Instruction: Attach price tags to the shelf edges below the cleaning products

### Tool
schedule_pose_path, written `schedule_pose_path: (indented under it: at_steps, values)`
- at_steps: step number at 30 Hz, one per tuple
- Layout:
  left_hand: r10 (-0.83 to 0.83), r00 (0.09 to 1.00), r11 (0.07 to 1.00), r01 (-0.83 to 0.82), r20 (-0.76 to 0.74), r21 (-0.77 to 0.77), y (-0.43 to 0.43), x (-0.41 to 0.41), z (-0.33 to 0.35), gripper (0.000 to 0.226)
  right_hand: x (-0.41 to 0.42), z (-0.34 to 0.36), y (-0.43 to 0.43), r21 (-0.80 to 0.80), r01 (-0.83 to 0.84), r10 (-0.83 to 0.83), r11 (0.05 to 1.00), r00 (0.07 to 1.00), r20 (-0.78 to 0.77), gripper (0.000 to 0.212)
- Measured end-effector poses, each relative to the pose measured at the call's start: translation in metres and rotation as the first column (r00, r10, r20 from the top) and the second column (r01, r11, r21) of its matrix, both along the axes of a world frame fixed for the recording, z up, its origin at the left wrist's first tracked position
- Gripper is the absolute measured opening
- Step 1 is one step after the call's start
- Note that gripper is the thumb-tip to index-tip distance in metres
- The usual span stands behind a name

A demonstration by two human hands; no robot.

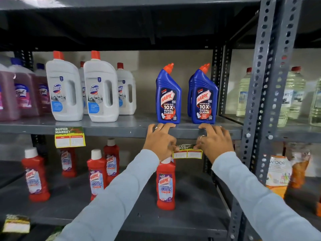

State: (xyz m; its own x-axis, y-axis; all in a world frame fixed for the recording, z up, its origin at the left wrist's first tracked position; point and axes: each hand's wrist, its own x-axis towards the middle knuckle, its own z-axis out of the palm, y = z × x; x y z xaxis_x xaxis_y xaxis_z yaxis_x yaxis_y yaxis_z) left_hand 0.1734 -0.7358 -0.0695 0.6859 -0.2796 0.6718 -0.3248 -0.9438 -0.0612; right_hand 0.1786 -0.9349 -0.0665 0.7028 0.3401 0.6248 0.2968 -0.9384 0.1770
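A yellow and green price tag (188, 152) hangs just under the grey shelf edge (121, 132), below two blue Harpic bottles (168, 96). My left hand (160, 141) pinches the tag's left end while its fingers rest on the shelf lip. My right hand (214, 140) pinches the right end, fingers also over the lip. A second price tag (70, 137) is fixed to the same edge further left, under the white Domex bottles (83, 89).
Red Harpic bathroom cleaner bottles (165, 183) stand on the lower shelf, one right under my left wrist. Pink bottles (22, 94) stand far left. A perforated steel upright (265, 94) stands at right, with clear bottles and orange packs beyond. Another tag (16, 223) hangs at the bottom left.
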Motion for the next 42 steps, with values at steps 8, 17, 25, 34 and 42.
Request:
schedule_pose_path:
  at_steps: [8, 17, 25, 34, 42]
  values:
    - [-0.106, 0.992, 0.972, 0.087, -0.075, -0.218, 0.001, 0.008, 0.033, 0.02, -0.002, 0.035, -0.006, 0.27, -0.082, 0.126, 0.959, 0.981, -0.148, 0.026]
    - [-0.062, 0.998, 0.969, 0.054, -0.027, -0.24, -0.004, 0.018, 0.031, 0.021, 0.004, 0.032, 0.001, 0.388, -0.018, 0.07, 0.922, 0.99, -0.12, 0.027]
    - [-0.155, 0.986, 0.899, 0.165, 0.058, -0.406, 0.001, 0.017, 0.016, 0.03, 0.014, 0.025, 0.015, 0.543, 0.059, -0.022, 0.837, 0.997, -0.074, 0.062]
    - [-0.218, 0.974, 0.798, 0.218, 0.068, -0.562, 0.004, 0.025, 0.007, 0.033, 0.022, 0.027, 0.021, 0.57, 0.085, -0.043, 0.817, 0.995, -0.087, 0.045]
    - [-0.322, 0.947, 0.729, 0.249, 0.002, -0.638, 0.004, 0.011, 0.012, 0.022, 0.01, 0.029, 0.004, 0.64, -0.001, 0.121, 0.769, 0.982, -0.144, 0.022]
